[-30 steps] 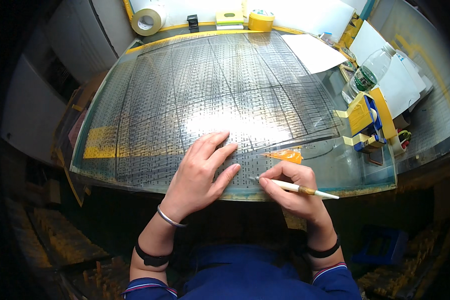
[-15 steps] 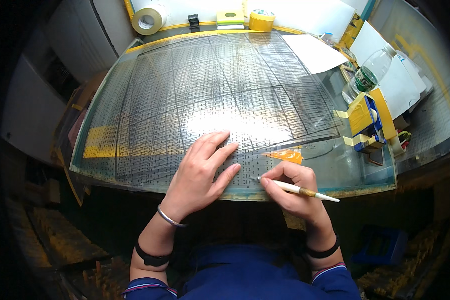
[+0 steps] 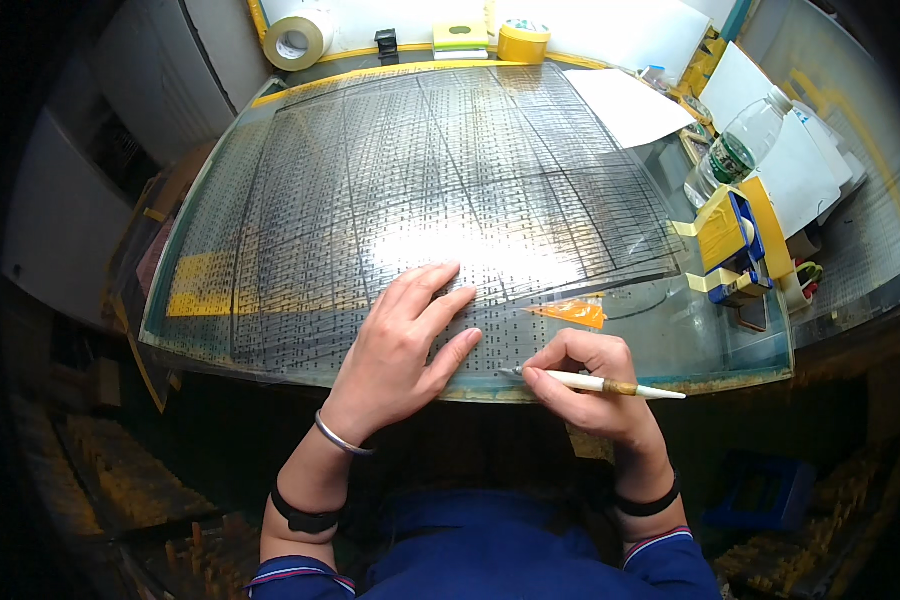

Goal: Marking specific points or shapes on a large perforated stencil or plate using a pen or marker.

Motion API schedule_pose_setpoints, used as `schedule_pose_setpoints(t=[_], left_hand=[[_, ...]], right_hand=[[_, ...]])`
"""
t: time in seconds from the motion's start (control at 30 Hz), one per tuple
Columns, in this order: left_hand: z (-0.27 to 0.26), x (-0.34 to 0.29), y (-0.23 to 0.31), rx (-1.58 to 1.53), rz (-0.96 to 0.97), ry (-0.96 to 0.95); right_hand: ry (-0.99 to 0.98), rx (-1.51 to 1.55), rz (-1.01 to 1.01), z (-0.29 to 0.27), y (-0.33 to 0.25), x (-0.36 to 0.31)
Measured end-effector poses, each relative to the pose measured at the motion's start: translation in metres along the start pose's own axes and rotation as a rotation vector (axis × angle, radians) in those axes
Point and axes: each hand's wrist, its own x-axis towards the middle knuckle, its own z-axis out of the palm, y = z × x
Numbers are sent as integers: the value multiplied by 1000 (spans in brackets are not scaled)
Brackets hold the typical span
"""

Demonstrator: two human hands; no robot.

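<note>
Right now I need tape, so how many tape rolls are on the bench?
2: a beige masking-tape roll at the far left, and a yellow tape roll at the far middle beside a yellow-green pad. Others may be hidden.

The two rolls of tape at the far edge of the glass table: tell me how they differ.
The big beige tape roll stands tilted on its edge, its open core facing the camera; the smaller yellow tape roll lies flat, showing its top face. The beige one sits at the far left corner, the yellow one farther right, next to a yellow-green pad. Both are round and lie beyond the patterned film.
</note>
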Motion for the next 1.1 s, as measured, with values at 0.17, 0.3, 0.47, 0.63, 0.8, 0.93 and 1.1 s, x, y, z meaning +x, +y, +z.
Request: schedule_pose_setpoints(t=[0.17, 0.3, 0.47, 0.63, 0.8, 0.93, 1.1], left_hand=[[1, 1, -1, 1, 3, -4], [0, 0, -1, 4, 3, -4], [0, 0, 0, 8, 2, -7], [0, 1, 1, 4, 5, -14], [1, 1, -1, -28, -7, 8], [1, 0, -1, -44, -38, -8], [0, 1, 1, -34, -35, -16]], right_hand=[[54, 6, 21, 4, 0, 1], [-86, 25, -6, -6, 3, -2], [48, 168, 58, -1, 3, -3], [180, 101, -130, 4, 15, 1], [-34, -398, -301, 5, 3, 5], [-366, 262, 43, -13, 0, -5], [11, 351, 69, -6, 5, -11]])
